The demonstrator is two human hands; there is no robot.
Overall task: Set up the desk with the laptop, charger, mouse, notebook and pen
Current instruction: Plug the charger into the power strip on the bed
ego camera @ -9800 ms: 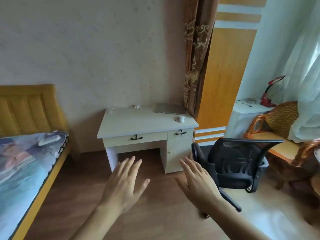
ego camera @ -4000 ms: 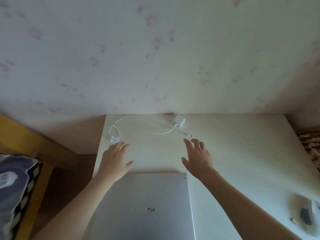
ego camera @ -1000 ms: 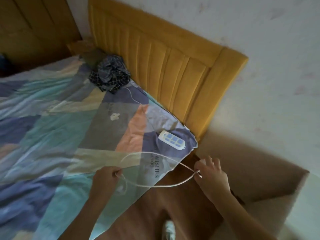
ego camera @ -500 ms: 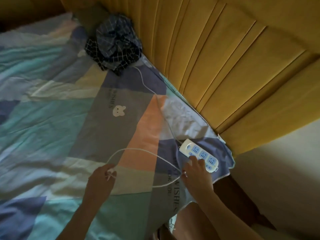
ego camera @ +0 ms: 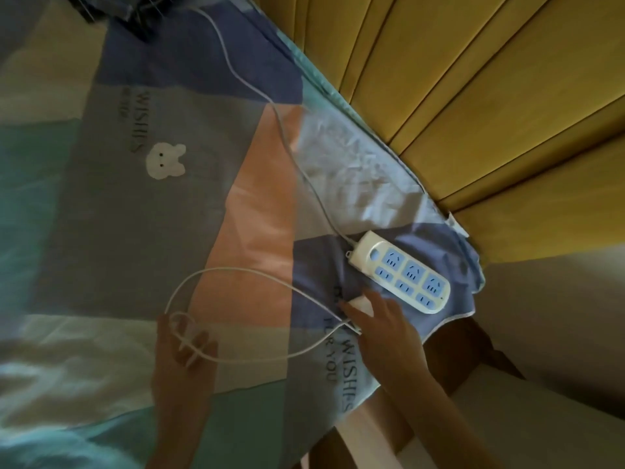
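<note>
Charger (ego camera: 360,303) over the bedspread (ego camera: 111,204), beside the power strip (ego camera: 402,272).
I see my right hand (ego camera: 385,330) pinching its white plug block, my left hand (ego camera: 184,353) curled round its looped cable (ego camera: 236,272).

A patchwork bedspread of teal, grey, peach, blue and cream panels (ego camera: 142,204) fills the left and centre of the frame, printed with a small white bear and dark lettering. A padded mustard-yellow headboard with vertical channels (ego camera: 473,96) crosses the upper right. A pale wall (ego camera: 558,316) shows at right, brown floor (ego camera: 466,350) beneath it. The light is dim.
</note>
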